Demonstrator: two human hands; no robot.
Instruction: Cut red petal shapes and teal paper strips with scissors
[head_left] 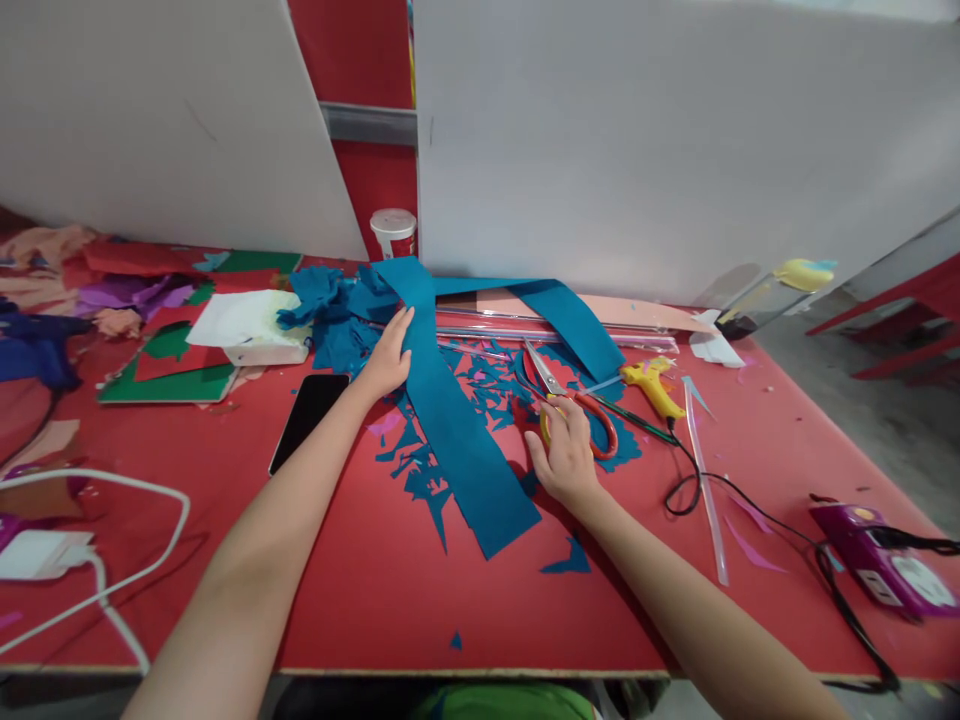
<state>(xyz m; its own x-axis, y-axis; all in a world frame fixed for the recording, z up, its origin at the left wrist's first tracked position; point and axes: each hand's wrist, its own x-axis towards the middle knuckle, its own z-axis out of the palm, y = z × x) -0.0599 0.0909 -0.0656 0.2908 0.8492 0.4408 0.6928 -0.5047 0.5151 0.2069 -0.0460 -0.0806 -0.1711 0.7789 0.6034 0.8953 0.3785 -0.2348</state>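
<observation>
Two bare forearms reach out over a red bench [360, 600] littered with craft work. Nearest the edge, a white charger [41, 552] trails its cable on the left and a purple power strip [885, 560] sits on the right, both seemingly parked clear of the working area.

At centre lies a long teal felt strip [457, 440], soft, matte and straight-edged. Its cut end points toward the person, and its far end folds back to the right.

The right hand [566, 458] rests on the scissors [559, 390], which lie on the bench with their blades parted. Its fingers curl onto the red and yellow handle loops, though whether they have closed through them cannot be told.

The left hand [390, 360] lies flat on the strip farther up, fingers straight and together, apparently pinning the limp fabric so it cannot slide.

Jagged teal scraps [420, 470] scatter around the strip. A black phone [309, 418] lies just beside the left wrist. A yellow glue gun [652, 385] and a clear glue stick [705, 480] lie to the right.

Behind them a paper cup [394, 232] stands against white boards [637, 150].
</observation>
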